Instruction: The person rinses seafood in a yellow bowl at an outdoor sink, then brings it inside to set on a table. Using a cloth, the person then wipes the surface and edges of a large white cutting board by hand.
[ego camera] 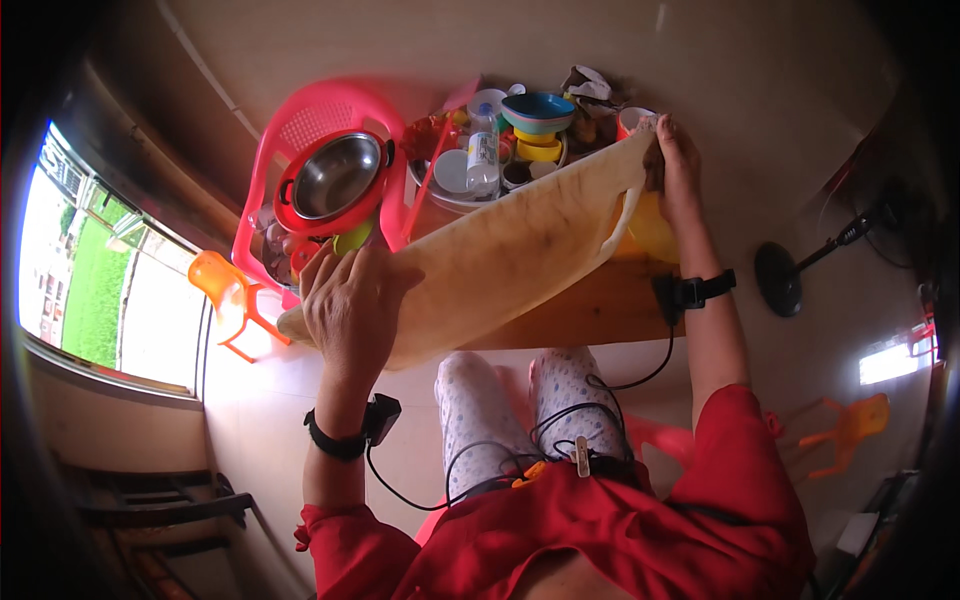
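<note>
A stained, cream-coloured cutting board (pixel 487 255) with a slot handle is held tilted above my lap and the wooden table (pixel 592 307). My left hand (pixel 356 304) grips its lower left end, fingers over the edge. At the upper right end, beside the slot, my right hand (pixel 675 161) holds the board, with a brownish cloth or similar piece (pixel 654 161) between the fingers and the board. The board hides part of the table. Each wrist bears a strapped device with a cable.
A pink plastic chair (pixel 322 101) carries a steel pan (pixel 337 176) in a red basin. Behind the board stand a water bottle (pixel 484 161), stacked bowls (pixel 538 112) and yellow containers (pixel 538 146). An orange chair (pixel 225 292) is at left; a black fan stand (pixel 780 277) at right.
</note>
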### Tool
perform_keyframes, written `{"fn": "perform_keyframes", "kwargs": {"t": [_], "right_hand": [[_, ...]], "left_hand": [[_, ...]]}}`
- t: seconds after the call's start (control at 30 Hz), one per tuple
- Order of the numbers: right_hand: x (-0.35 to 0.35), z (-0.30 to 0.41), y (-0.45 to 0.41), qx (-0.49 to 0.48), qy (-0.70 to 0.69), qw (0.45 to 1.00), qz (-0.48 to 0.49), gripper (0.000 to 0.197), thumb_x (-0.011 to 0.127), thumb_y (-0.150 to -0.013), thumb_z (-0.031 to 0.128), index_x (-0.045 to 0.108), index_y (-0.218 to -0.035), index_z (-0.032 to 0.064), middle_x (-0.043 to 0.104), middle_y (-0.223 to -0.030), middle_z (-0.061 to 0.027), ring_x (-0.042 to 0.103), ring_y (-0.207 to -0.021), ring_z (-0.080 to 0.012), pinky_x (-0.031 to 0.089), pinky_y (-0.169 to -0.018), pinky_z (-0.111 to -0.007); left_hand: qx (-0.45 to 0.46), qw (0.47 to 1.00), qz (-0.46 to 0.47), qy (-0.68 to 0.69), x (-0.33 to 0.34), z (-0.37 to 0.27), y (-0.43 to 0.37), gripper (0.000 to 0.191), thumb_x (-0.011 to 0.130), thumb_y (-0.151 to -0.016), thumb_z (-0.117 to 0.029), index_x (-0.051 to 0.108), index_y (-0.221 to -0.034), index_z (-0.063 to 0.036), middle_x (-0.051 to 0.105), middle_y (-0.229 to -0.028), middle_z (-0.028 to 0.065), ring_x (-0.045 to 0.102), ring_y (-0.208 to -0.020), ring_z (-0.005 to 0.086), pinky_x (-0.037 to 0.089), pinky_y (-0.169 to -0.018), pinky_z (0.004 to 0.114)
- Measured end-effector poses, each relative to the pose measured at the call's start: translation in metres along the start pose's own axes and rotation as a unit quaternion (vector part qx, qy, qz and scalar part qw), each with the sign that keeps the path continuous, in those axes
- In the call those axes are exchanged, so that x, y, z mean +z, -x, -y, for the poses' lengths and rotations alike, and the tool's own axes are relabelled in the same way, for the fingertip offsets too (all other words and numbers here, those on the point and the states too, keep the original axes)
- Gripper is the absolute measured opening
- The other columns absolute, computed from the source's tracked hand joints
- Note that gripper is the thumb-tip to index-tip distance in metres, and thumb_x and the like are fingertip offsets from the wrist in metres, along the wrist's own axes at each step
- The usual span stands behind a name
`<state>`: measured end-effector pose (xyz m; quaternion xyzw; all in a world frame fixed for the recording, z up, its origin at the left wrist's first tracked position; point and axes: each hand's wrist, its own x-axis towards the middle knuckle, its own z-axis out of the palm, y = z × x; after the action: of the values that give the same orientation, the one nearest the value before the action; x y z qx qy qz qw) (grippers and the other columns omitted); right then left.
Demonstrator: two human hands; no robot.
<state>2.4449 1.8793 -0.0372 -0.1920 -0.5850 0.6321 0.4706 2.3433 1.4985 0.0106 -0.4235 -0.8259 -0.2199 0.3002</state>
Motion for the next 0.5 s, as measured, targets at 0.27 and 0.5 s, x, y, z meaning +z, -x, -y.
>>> {"fn": "perform_keyframes", "kwargs": {"t": [0.27,0.5], "right_hand": [[0.02,0.013,0.006,-0.177,0.102,0.976,0.075,0.018,0.068,-0.09,0.021,0.066,-0.094,0.0041,0.064,-0.086,0.0025,0.054,-0.073,-0.005,0.044,-0.066,-0.021],[0.03,0.018,-0.009,-0.177,0.286,0.939,0.064,0.025,0.067,-0.091,0.021,0.063,-0.086,-0.0026,0.063,-0.072,-0.001,0.055,-0.066,-0.0065,0.046,-0.061,-0.023]], "left_hand": [[0.008,1.0,-0.025,-0.009,0.002,-0.002,0.003,0.019,0.072,-0.075,-0.026,0.06,-0.075,-0.011,0.061,-0.07,0.0056,0.06,-0.077,0.0259,0.04,-0.091,0.04],[0.027,0.998,-0.061,-0.018,0.002,-0.003,0.004,0.021,0.074,-0.074,-0.025,0.059,-0.074,-0.0098,0.059,-0.066,0.0061,0.06,-0.072,0.0269,0.044,-0.091,0.04]]}}
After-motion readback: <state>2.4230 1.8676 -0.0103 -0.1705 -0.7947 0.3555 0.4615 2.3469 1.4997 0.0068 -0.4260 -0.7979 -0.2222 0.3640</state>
